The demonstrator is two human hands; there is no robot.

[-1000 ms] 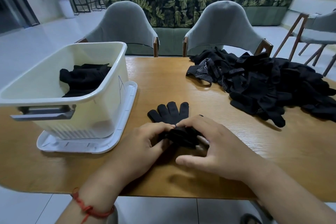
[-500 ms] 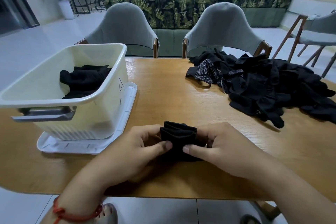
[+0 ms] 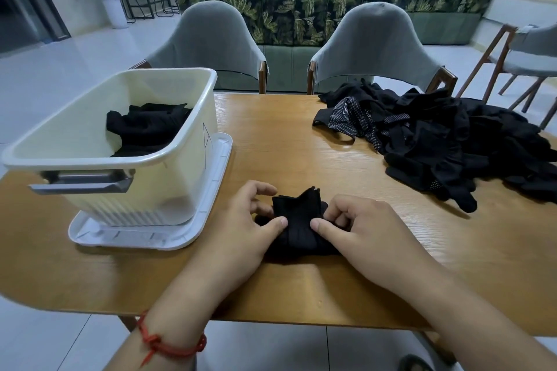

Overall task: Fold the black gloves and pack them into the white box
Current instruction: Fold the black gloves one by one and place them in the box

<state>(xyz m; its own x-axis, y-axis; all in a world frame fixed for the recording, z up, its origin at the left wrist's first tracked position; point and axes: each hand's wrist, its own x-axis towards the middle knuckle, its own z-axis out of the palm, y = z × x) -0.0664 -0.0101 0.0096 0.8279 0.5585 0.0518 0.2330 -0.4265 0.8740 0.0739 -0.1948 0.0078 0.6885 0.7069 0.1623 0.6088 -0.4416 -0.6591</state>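
Hands meet at the near middle of the table (image 3: 271, 135). The left hand (image 3: 241, 232) and the right hand (image 3: 370, 238) each pinch one side of the folded glove bundle (image 3: 297, 220), thumbs on top and fingers curled, and the bundle rests on the wood. A loose pile of black gloves (image 3: 446, 147) sprawls over the far right. The white box (image 3: 150, 199) stands at the left on a white tray (image 3: 135, 236), with packed gloves (image 3: 147, 126) lying inside at its far end.
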